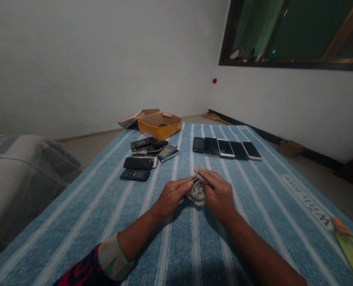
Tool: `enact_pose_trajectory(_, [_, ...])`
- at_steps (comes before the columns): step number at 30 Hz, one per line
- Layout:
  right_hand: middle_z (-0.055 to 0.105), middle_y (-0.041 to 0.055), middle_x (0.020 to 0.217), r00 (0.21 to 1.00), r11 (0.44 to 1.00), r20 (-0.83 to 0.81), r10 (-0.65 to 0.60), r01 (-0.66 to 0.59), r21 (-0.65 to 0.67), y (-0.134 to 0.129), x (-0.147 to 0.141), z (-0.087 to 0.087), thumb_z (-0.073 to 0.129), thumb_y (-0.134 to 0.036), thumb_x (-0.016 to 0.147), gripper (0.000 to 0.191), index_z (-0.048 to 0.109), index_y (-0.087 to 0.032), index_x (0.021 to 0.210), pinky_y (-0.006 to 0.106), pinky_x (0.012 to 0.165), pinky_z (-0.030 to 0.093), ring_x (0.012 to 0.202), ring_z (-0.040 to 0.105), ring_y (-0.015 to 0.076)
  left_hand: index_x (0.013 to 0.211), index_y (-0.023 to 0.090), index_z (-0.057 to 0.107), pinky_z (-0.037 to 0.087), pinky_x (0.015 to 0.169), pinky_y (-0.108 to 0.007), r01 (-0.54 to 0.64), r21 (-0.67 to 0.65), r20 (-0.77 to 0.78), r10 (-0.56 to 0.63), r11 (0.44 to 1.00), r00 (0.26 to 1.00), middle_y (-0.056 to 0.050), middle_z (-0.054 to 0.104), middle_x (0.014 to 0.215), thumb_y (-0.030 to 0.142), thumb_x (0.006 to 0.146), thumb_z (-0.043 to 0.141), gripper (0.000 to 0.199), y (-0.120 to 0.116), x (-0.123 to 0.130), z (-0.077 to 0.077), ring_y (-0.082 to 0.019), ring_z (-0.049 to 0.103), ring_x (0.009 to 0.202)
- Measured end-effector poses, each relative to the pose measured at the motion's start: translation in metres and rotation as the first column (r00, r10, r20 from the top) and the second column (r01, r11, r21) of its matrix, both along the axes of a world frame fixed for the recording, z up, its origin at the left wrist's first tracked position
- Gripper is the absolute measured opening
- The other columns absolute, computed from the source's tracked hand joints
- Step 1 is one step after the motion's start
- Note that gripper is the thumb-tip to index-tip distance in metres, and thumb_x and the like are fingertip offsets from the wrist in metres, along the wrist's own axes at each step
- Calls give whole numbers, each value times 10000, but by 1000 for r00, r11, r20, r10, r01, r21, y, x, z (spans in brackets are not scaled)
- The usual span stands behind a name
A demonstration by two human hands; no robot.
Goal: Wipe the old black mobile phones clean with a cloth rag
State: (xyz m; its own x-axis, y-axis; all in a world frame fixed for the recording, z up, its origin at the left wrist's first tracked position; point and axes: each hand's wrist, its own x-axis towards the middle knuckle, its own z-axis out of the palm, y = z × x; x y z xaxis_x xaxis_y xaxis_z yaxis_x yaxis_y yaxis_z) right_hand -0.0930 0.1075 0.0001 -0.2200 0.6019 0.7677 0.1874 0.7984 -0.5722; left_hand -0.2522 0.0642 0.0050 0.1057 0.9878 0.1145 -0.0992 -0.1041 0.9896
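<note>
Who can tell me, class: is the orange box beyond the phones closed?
No, the orange box is open, with its inside showing above the front wall.

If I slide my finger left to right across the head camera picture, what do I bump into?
Draped striped cloth, green-lit keypad phone, gold keypad phone, crumpled cloth, middle phone of the row, rightmost phone, yellow-green thing.

Dim, greyish room light; soft shadows on striped cloth (pixel 170 246) under both hands; window (pixel 298 31) dark; details soft.
</note>
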Motion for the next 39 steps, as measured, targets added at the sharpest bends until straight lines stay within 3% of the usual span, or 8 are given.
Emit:
enact_pose_trajectory(3, [717,75,1051,1000,1000,7,-11,11,-21,-1,0,2,480,-30,854,420,689,-241,1152,354,870,590,995,690,196,1171,133,704,390,1080,-452,-12,9,-10,12,1000,1000,-115,723,1123,470,859,630,465,0,-1,0,-311,612,1135])
enact_pose_trajectory(9, [668,146,1188,988,953,150,-23,-24,303,-6,-1,-2,431,-9,866,490,602,-182,1291,454,998,517,1198,587,257,1147,165,718,431,1029,-420,6,7,-61,-5,1000,998,-87,733,1092,494,868,608,446,-1,-3,0,-295,622,1096])
enact_pose_trajectory(14, [701,89,1139,998,998,-18,64,-64,-8,-1,0,-1,483,-43,857,443,682,-253,1193,398,925,565,1061,669,218,1169,142,706,421,1051,-437,-1,19,-28,2,1000,1000,-100,733,1105,457,875,612,441,-1,-2,3,-305,621,1121])
enact_pose_trajectory(20, [754,60,1005,978,907,-206,26,-110,-406,3,-2,-2,583,-85,785,340,750,-222,1047,368,823,601,922,721,218,1218,135,677,414,1062,-429,4,16,-9,-4,1000,1000,-122,707,1181,430,886,608,450,-1,-2,3,-308,624,1132])
enact_pose_trajectory(27, [708,76,1147,992,994,-104,71,-79,-74,-5,-2,-2,524,-61,851,421,694,-267,1178,401,956,548,1091,658,212,1191,147,696,407,1070,-461,-3,-6,1,3,1000,1000,-108,726,1140,458,863,627,457,-3,-2,5,-320,625,1132])
enact_pose_trajectory(34, [748,60,1041,965,882,-254,69,-178,-437,4,-3,-6,617,-122,772,330,745,-220,1059,377,877,573,977,702,215,1189,149,697,391,1085,-439,6,-18,10,-6,1000,1000,-115,706,1189,428,852,650,440,-3,-4,7,-313,615,1154])
enact_pose_trajectory(37, [747,63,1045,959,844,-265,104,-226,-486,6,-2,-7,620,-122,755,341,745,-212,1060,384,890,564,973,703,216,1169,149,706,391,1084,-473,-51,-31,-5,51,998,999,-119,700,1201,435,807,703,461,-2,-6,3,-332,601,1172])
enact_pose_trajectory(39, [745,59,1041,960,868,-255,113,-221,-445,5,-1,-7,617,-109,760,332,749,-223,1043,381,902,557,989,696,214,1151,167,717,384,1089,-492,-72,-13,0,72,997,997,-114,692,1217,435,783,730,455,-1,-8,0,-337,591,1187])
